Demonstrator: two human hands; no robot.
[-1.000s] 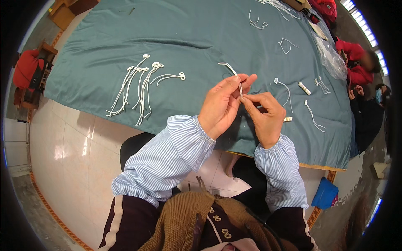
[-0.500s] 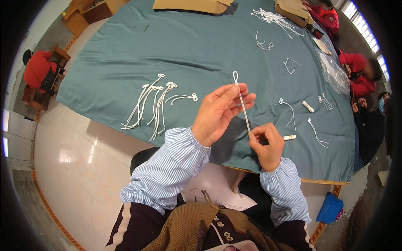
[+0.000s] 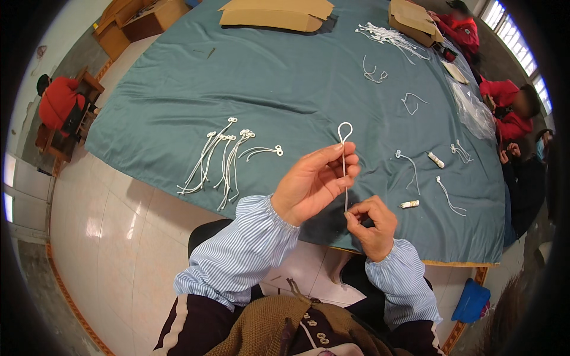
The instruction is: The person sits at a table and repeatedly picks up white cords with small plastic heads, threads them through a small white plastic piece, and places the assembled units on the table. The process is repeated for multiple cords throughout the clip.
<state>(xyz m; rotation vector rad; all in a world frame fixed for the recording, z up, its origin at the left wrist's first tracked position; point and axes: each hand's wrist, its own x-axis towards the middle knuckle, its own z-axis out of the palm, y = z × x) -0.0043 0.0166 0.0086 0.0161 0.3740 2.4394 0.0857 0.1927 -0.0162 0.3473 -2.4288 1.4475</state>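
A white cord [image 3: 344, 155] with a small loop at its top stands stretched upright between my two hands. My left hand [image 3: 314, 181] pinches the cord just below the loop with its fingertips. Lower down, my right hand [image 3: 371, 224] is closed around the cord's bottom end, near the table's front edge. Both hands hover over the teal cloth-covered table [image 3: 285, 89]. A bundle of several finished looped cords [image 3: 222, 160] lies on the cloth to the left of my left hand.
Loose white cords [image 3: 409, 169] and two small white cylinders [image 3: 435, 159] lie right of my hands. More cords [image 3: 386, 35], cardboard boxes [image 3: 276, 13] and a clear plastic bag [image 3: 472, 110] sit at the far side. People in red sit at the right and left.
My hands have moved apart: the left one rose with the looped end, the right one dropped toward the table edge, pulling the cord straight and upright.
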